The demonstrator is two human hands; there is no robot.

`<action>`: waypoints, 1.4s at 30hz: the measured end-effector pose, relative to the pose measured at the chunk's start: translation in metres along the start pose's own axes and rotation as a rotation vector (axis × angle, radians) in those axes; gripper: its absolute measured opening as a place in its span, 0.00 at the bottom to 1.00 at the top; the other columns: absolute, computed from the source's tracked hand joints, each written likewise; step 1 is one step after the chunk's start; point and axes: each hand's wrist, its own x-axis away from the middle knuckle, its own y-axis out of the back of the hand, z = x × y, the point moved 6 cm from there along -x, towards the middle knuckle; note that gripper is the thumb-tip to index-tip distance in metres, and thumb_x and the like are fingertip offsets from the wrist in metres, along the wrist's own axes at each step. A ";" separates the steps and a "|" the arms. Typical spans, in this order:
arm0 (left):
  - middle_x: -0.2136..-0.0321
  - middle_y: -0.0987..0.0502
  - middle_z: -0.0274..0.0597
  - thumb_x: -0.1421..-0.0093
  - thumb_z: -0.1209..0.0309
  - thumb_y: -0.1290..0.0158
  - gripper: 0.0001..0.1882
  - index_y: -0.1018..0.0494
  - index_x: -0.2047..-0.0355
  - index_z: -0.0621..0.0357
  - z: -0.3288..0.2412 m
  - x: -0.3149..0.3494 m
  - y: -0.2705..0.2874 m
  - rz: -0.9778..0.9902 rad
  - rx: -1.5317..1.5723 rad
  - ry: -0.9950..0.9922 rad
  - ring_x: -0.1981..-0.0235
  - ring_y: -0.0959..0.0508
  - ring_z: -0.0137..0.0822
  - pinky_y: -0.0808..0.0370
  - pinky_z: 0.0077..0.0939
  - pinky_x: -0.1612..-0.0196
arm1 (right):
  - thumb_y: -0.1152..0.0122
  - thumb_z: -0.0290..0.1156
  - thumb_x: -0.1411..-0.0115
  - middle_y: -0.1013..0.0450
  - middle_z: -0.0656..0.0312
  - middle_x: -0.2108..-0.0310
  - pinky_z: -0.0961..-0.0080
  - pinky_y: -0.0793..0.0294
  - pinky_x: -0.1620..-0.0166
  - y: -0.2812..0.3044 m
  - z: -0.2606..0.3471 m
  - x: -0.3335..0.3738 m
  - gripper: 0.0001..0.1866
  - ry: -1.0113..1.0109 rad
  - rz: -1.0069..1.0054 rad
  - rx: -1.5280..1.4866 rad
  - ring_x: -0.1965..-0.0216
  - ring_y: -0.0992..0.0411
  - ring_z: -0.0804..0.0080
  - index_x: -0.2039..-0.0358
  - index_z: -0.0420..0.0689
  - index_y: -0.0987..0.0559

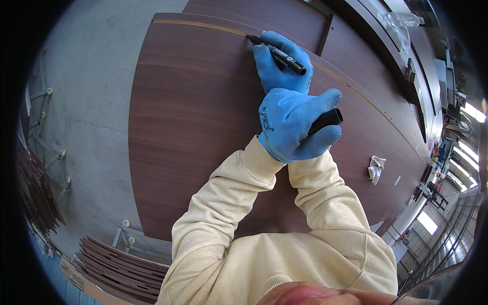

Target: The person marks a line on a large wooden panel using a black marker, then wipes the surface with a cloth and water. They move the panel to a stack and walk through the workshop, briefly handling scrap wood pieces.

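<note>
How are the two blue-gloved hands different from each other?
The right hand reaches far out and holds a black marker, tip touching the pale stripe along the brown panel. The left hand sits closer to the body and grips a short black tube-shaped thing, possibly the cap. The right hand's fingers lie long; the left hand's curl into a fist. Both wear blue gloves and cream sleeves.

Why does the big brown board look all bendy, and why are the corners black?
In the head view the fisheye lens bends straight edges, so the brown panel curves and the corners go black. Light is even and soft. The right hand with the black marker and the left hand gripping a black tube look sharp. Bright window glare shows at the far right edge.
</note>
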 end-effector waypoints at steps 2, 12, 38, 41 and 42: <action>0.72 0.16 0.36 0.31 0.51 0.46 0.25 0.18 0.51 0.63 -0.001 0.000 -0.001 0.012 0.011 0.008 0.77 0.20 0.32 0.25 0.24 0.72 | 0.29 0.32 0.38 0.17 0.52 0.59 0.68 0.17 0.50 0.001 0.000 0.000 0.12 0.031 -0.002 0.024 0.58 0.16 0.62 0.55 0.45 0.15; 0.83 0.25 0.34 0.33 0.50 0.44 0.25 0.21 0.56 0.64 -0.002 -0.005 -0.002 -0.100 0.038 -0.078 0.85 0.25 0.36 0.31 0.30 0.80 | 0.31 0.29 0.37 0.17 0.54 0.58 0.70 0.17 0.49 0.004 0.001 0.003 0.13 -0.002 -0.043 0.025 0.57 0.17 0.64 0.52 0.44 0.17; 0.85 0.27 0.34 0.32 0.46 0.45 0.27 0.19 0.57 0.63 0.002 -0.001 -0.004 -0.153 0.018 -0.059 0.86 0.27 0.34 0.32 0.29 0.80 | 0.29 0.30 0.37 0.16 0.59 0.59 0.73 0.17 0.50 0.000 0.003 0.002 0.14 0.045 0.010 0.102 0.58 0.17 0.69 0.51 0.45 0.16; 0.85 0.27 0.34 0.32 0.46 0.45 0.28 0.19 0.57 0.63 0.000 -0.003 -0.003 -0.119 0.006 -0.043 0.86 0.27 0.34 0.32 0.28 0.80 | 0.30 0.30 0.36 0.16 0.58 0.59 0.73 0.17 0.50 0.001 0.002 0.001 0.13 0.018 0.009 0.101 0.58 0.17 0.68 0.52 0.45 0.16; 0.85 0.27 0.34 0.32 0.46 0.45 0.28 0.19 0.57 0.63 -0.001 -0.004 -0.003 -0.114 0.004 -0.041 0.86 0.27 0.34 0.31 0.28 0.80 | 0.30 0.30 0.36 0.16 0.58 0.59 0.72 0.17 0.50 0.002 0.003 0.001 0.13 0.029 0.003 0.110 0.58 0.17 0.68 0.52 0.45 0.16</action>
